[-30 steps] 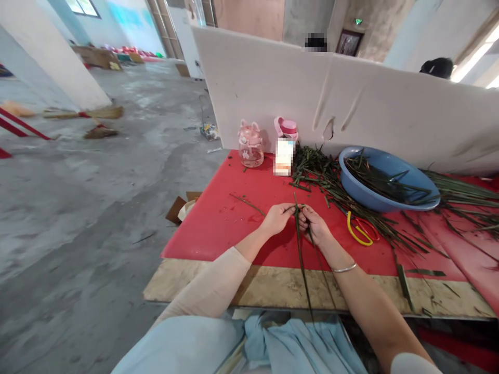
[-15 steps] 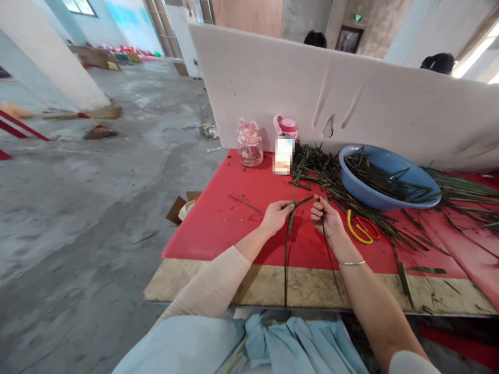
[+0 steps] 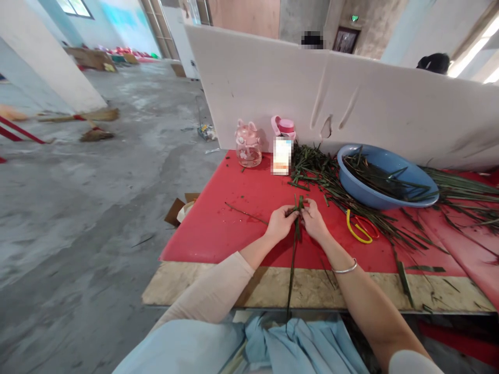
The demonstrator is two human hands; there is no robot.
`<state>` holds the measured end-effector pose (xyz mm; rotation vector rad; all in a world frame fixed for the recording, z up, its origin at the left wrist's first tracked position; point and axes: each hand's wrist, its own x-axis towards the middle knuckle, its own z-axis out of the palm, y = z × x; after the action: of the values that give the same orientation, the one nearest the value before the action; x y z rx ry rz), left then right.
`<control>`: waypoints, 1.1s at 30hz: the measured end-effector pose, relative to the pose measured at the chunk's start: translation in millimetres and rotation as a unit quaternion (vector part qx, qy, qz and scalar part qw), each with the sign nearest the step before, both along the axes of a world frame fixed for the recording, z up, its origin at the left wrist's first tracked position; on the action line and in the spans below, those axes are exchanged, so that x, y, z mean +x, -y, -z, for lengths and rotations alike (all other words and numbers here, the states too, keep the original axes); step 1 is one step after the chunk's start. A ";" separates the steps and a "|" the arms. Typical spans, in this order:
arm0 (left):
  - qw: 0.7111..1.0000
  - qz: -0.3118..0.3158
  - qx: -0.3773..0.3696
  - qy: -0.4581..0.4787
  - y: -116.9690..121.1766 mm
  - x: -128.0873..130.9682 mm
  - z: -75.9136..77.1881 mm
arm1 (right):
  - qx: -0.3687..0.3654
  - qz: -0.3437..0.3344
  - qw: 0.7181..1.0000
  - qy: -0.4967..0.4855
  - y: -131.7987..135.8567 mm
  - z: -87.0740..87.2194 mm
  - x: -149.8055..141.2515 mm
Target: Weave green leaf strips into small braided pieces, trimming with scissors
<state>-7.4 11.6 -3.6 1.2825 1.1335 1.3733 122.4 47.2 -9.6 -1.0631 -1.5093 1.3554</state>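
Note:
Between my hands, above the red table cover (image 3: 234, 192), are crossed dark green leaf strips (image 3: 298, 228). My left hand (image 3: 281, 222) pinches them where they cross, thumb and fingers closed. Close against it, my right hand (image 3: 314, 221) has its fingertips shut on a strip that is folded up at the crossing. One long strip end hangs down past the table's front edge, and a thin one points out to the left from behind my left hand. The fingertips partly hide how the strips are interlaced.
A blue basin (image 3: 366, 192) holding leaf strips stands at the right, with cut pieces (image 3: 312, 166) heaped beside it. Scissors with yellow and red handles (image 3: 360, 228) lie near my right hand. Behind are a pink bottle (image 3: 248, 148) and a white foam board (image 3: 265, 78); two heads show above it.
My right hand has moved left and closed in on my left hand, folding its strip over at the crossing. The strip that hung from the right hand is now drawn in.

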 end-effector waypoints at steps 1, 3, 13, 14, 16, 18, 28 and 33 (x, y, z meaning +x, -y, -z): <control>1.000 -0.002 0.002 -0.006 0.4 0.8 0.6 | 0.012 0.014 1.000 0.010 -0.9 0.3 0.6; 1.000 -0.002 0.002 -0.018 1.9 2.3 0.8 | 0.027 0.045 0.998 0.025 -1.7 -0.3 1.5; 1.000 -0.009 0.013 0.011 1.0 0.7 2.4 | -0.018 0.074 0.997 -0.031 12.1 -14.3 -3.8; 1.000 -0.011 0.017 0.014 0.4 0.2 2.6 | -0.017 0.072 0.996 -0.045 11.6 -14.6 -3.7; 0.999 -0.012 0.025 0.016 -0.1 -0.6 2.1 | -0.017 0.079 0.994 -0.076 9.6 -14.1 -3.3; 0.999 -0.010 0.029 0.015 0.4 -1.0 0.5 | -0.028 0.094 0.988 -0.116 7.0 -12.4 -2.9; 0.997 0.037 0.022 -0.058 7.6 -0.8 -7.1 | -0.028 0.118 0.991 -0.057 2.4 -7.9 0.9; 0.997 0.026 0.007 -0.077 7.1 -2.2 -8.4 | 0.062 0.153 0.986 0.019 5.3 -5.7 2.2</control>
<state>-9.5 4.5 4.8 1.4384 1.1866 1.2642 124.6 41.9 -3.8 -1.1906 -1.3718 1.0206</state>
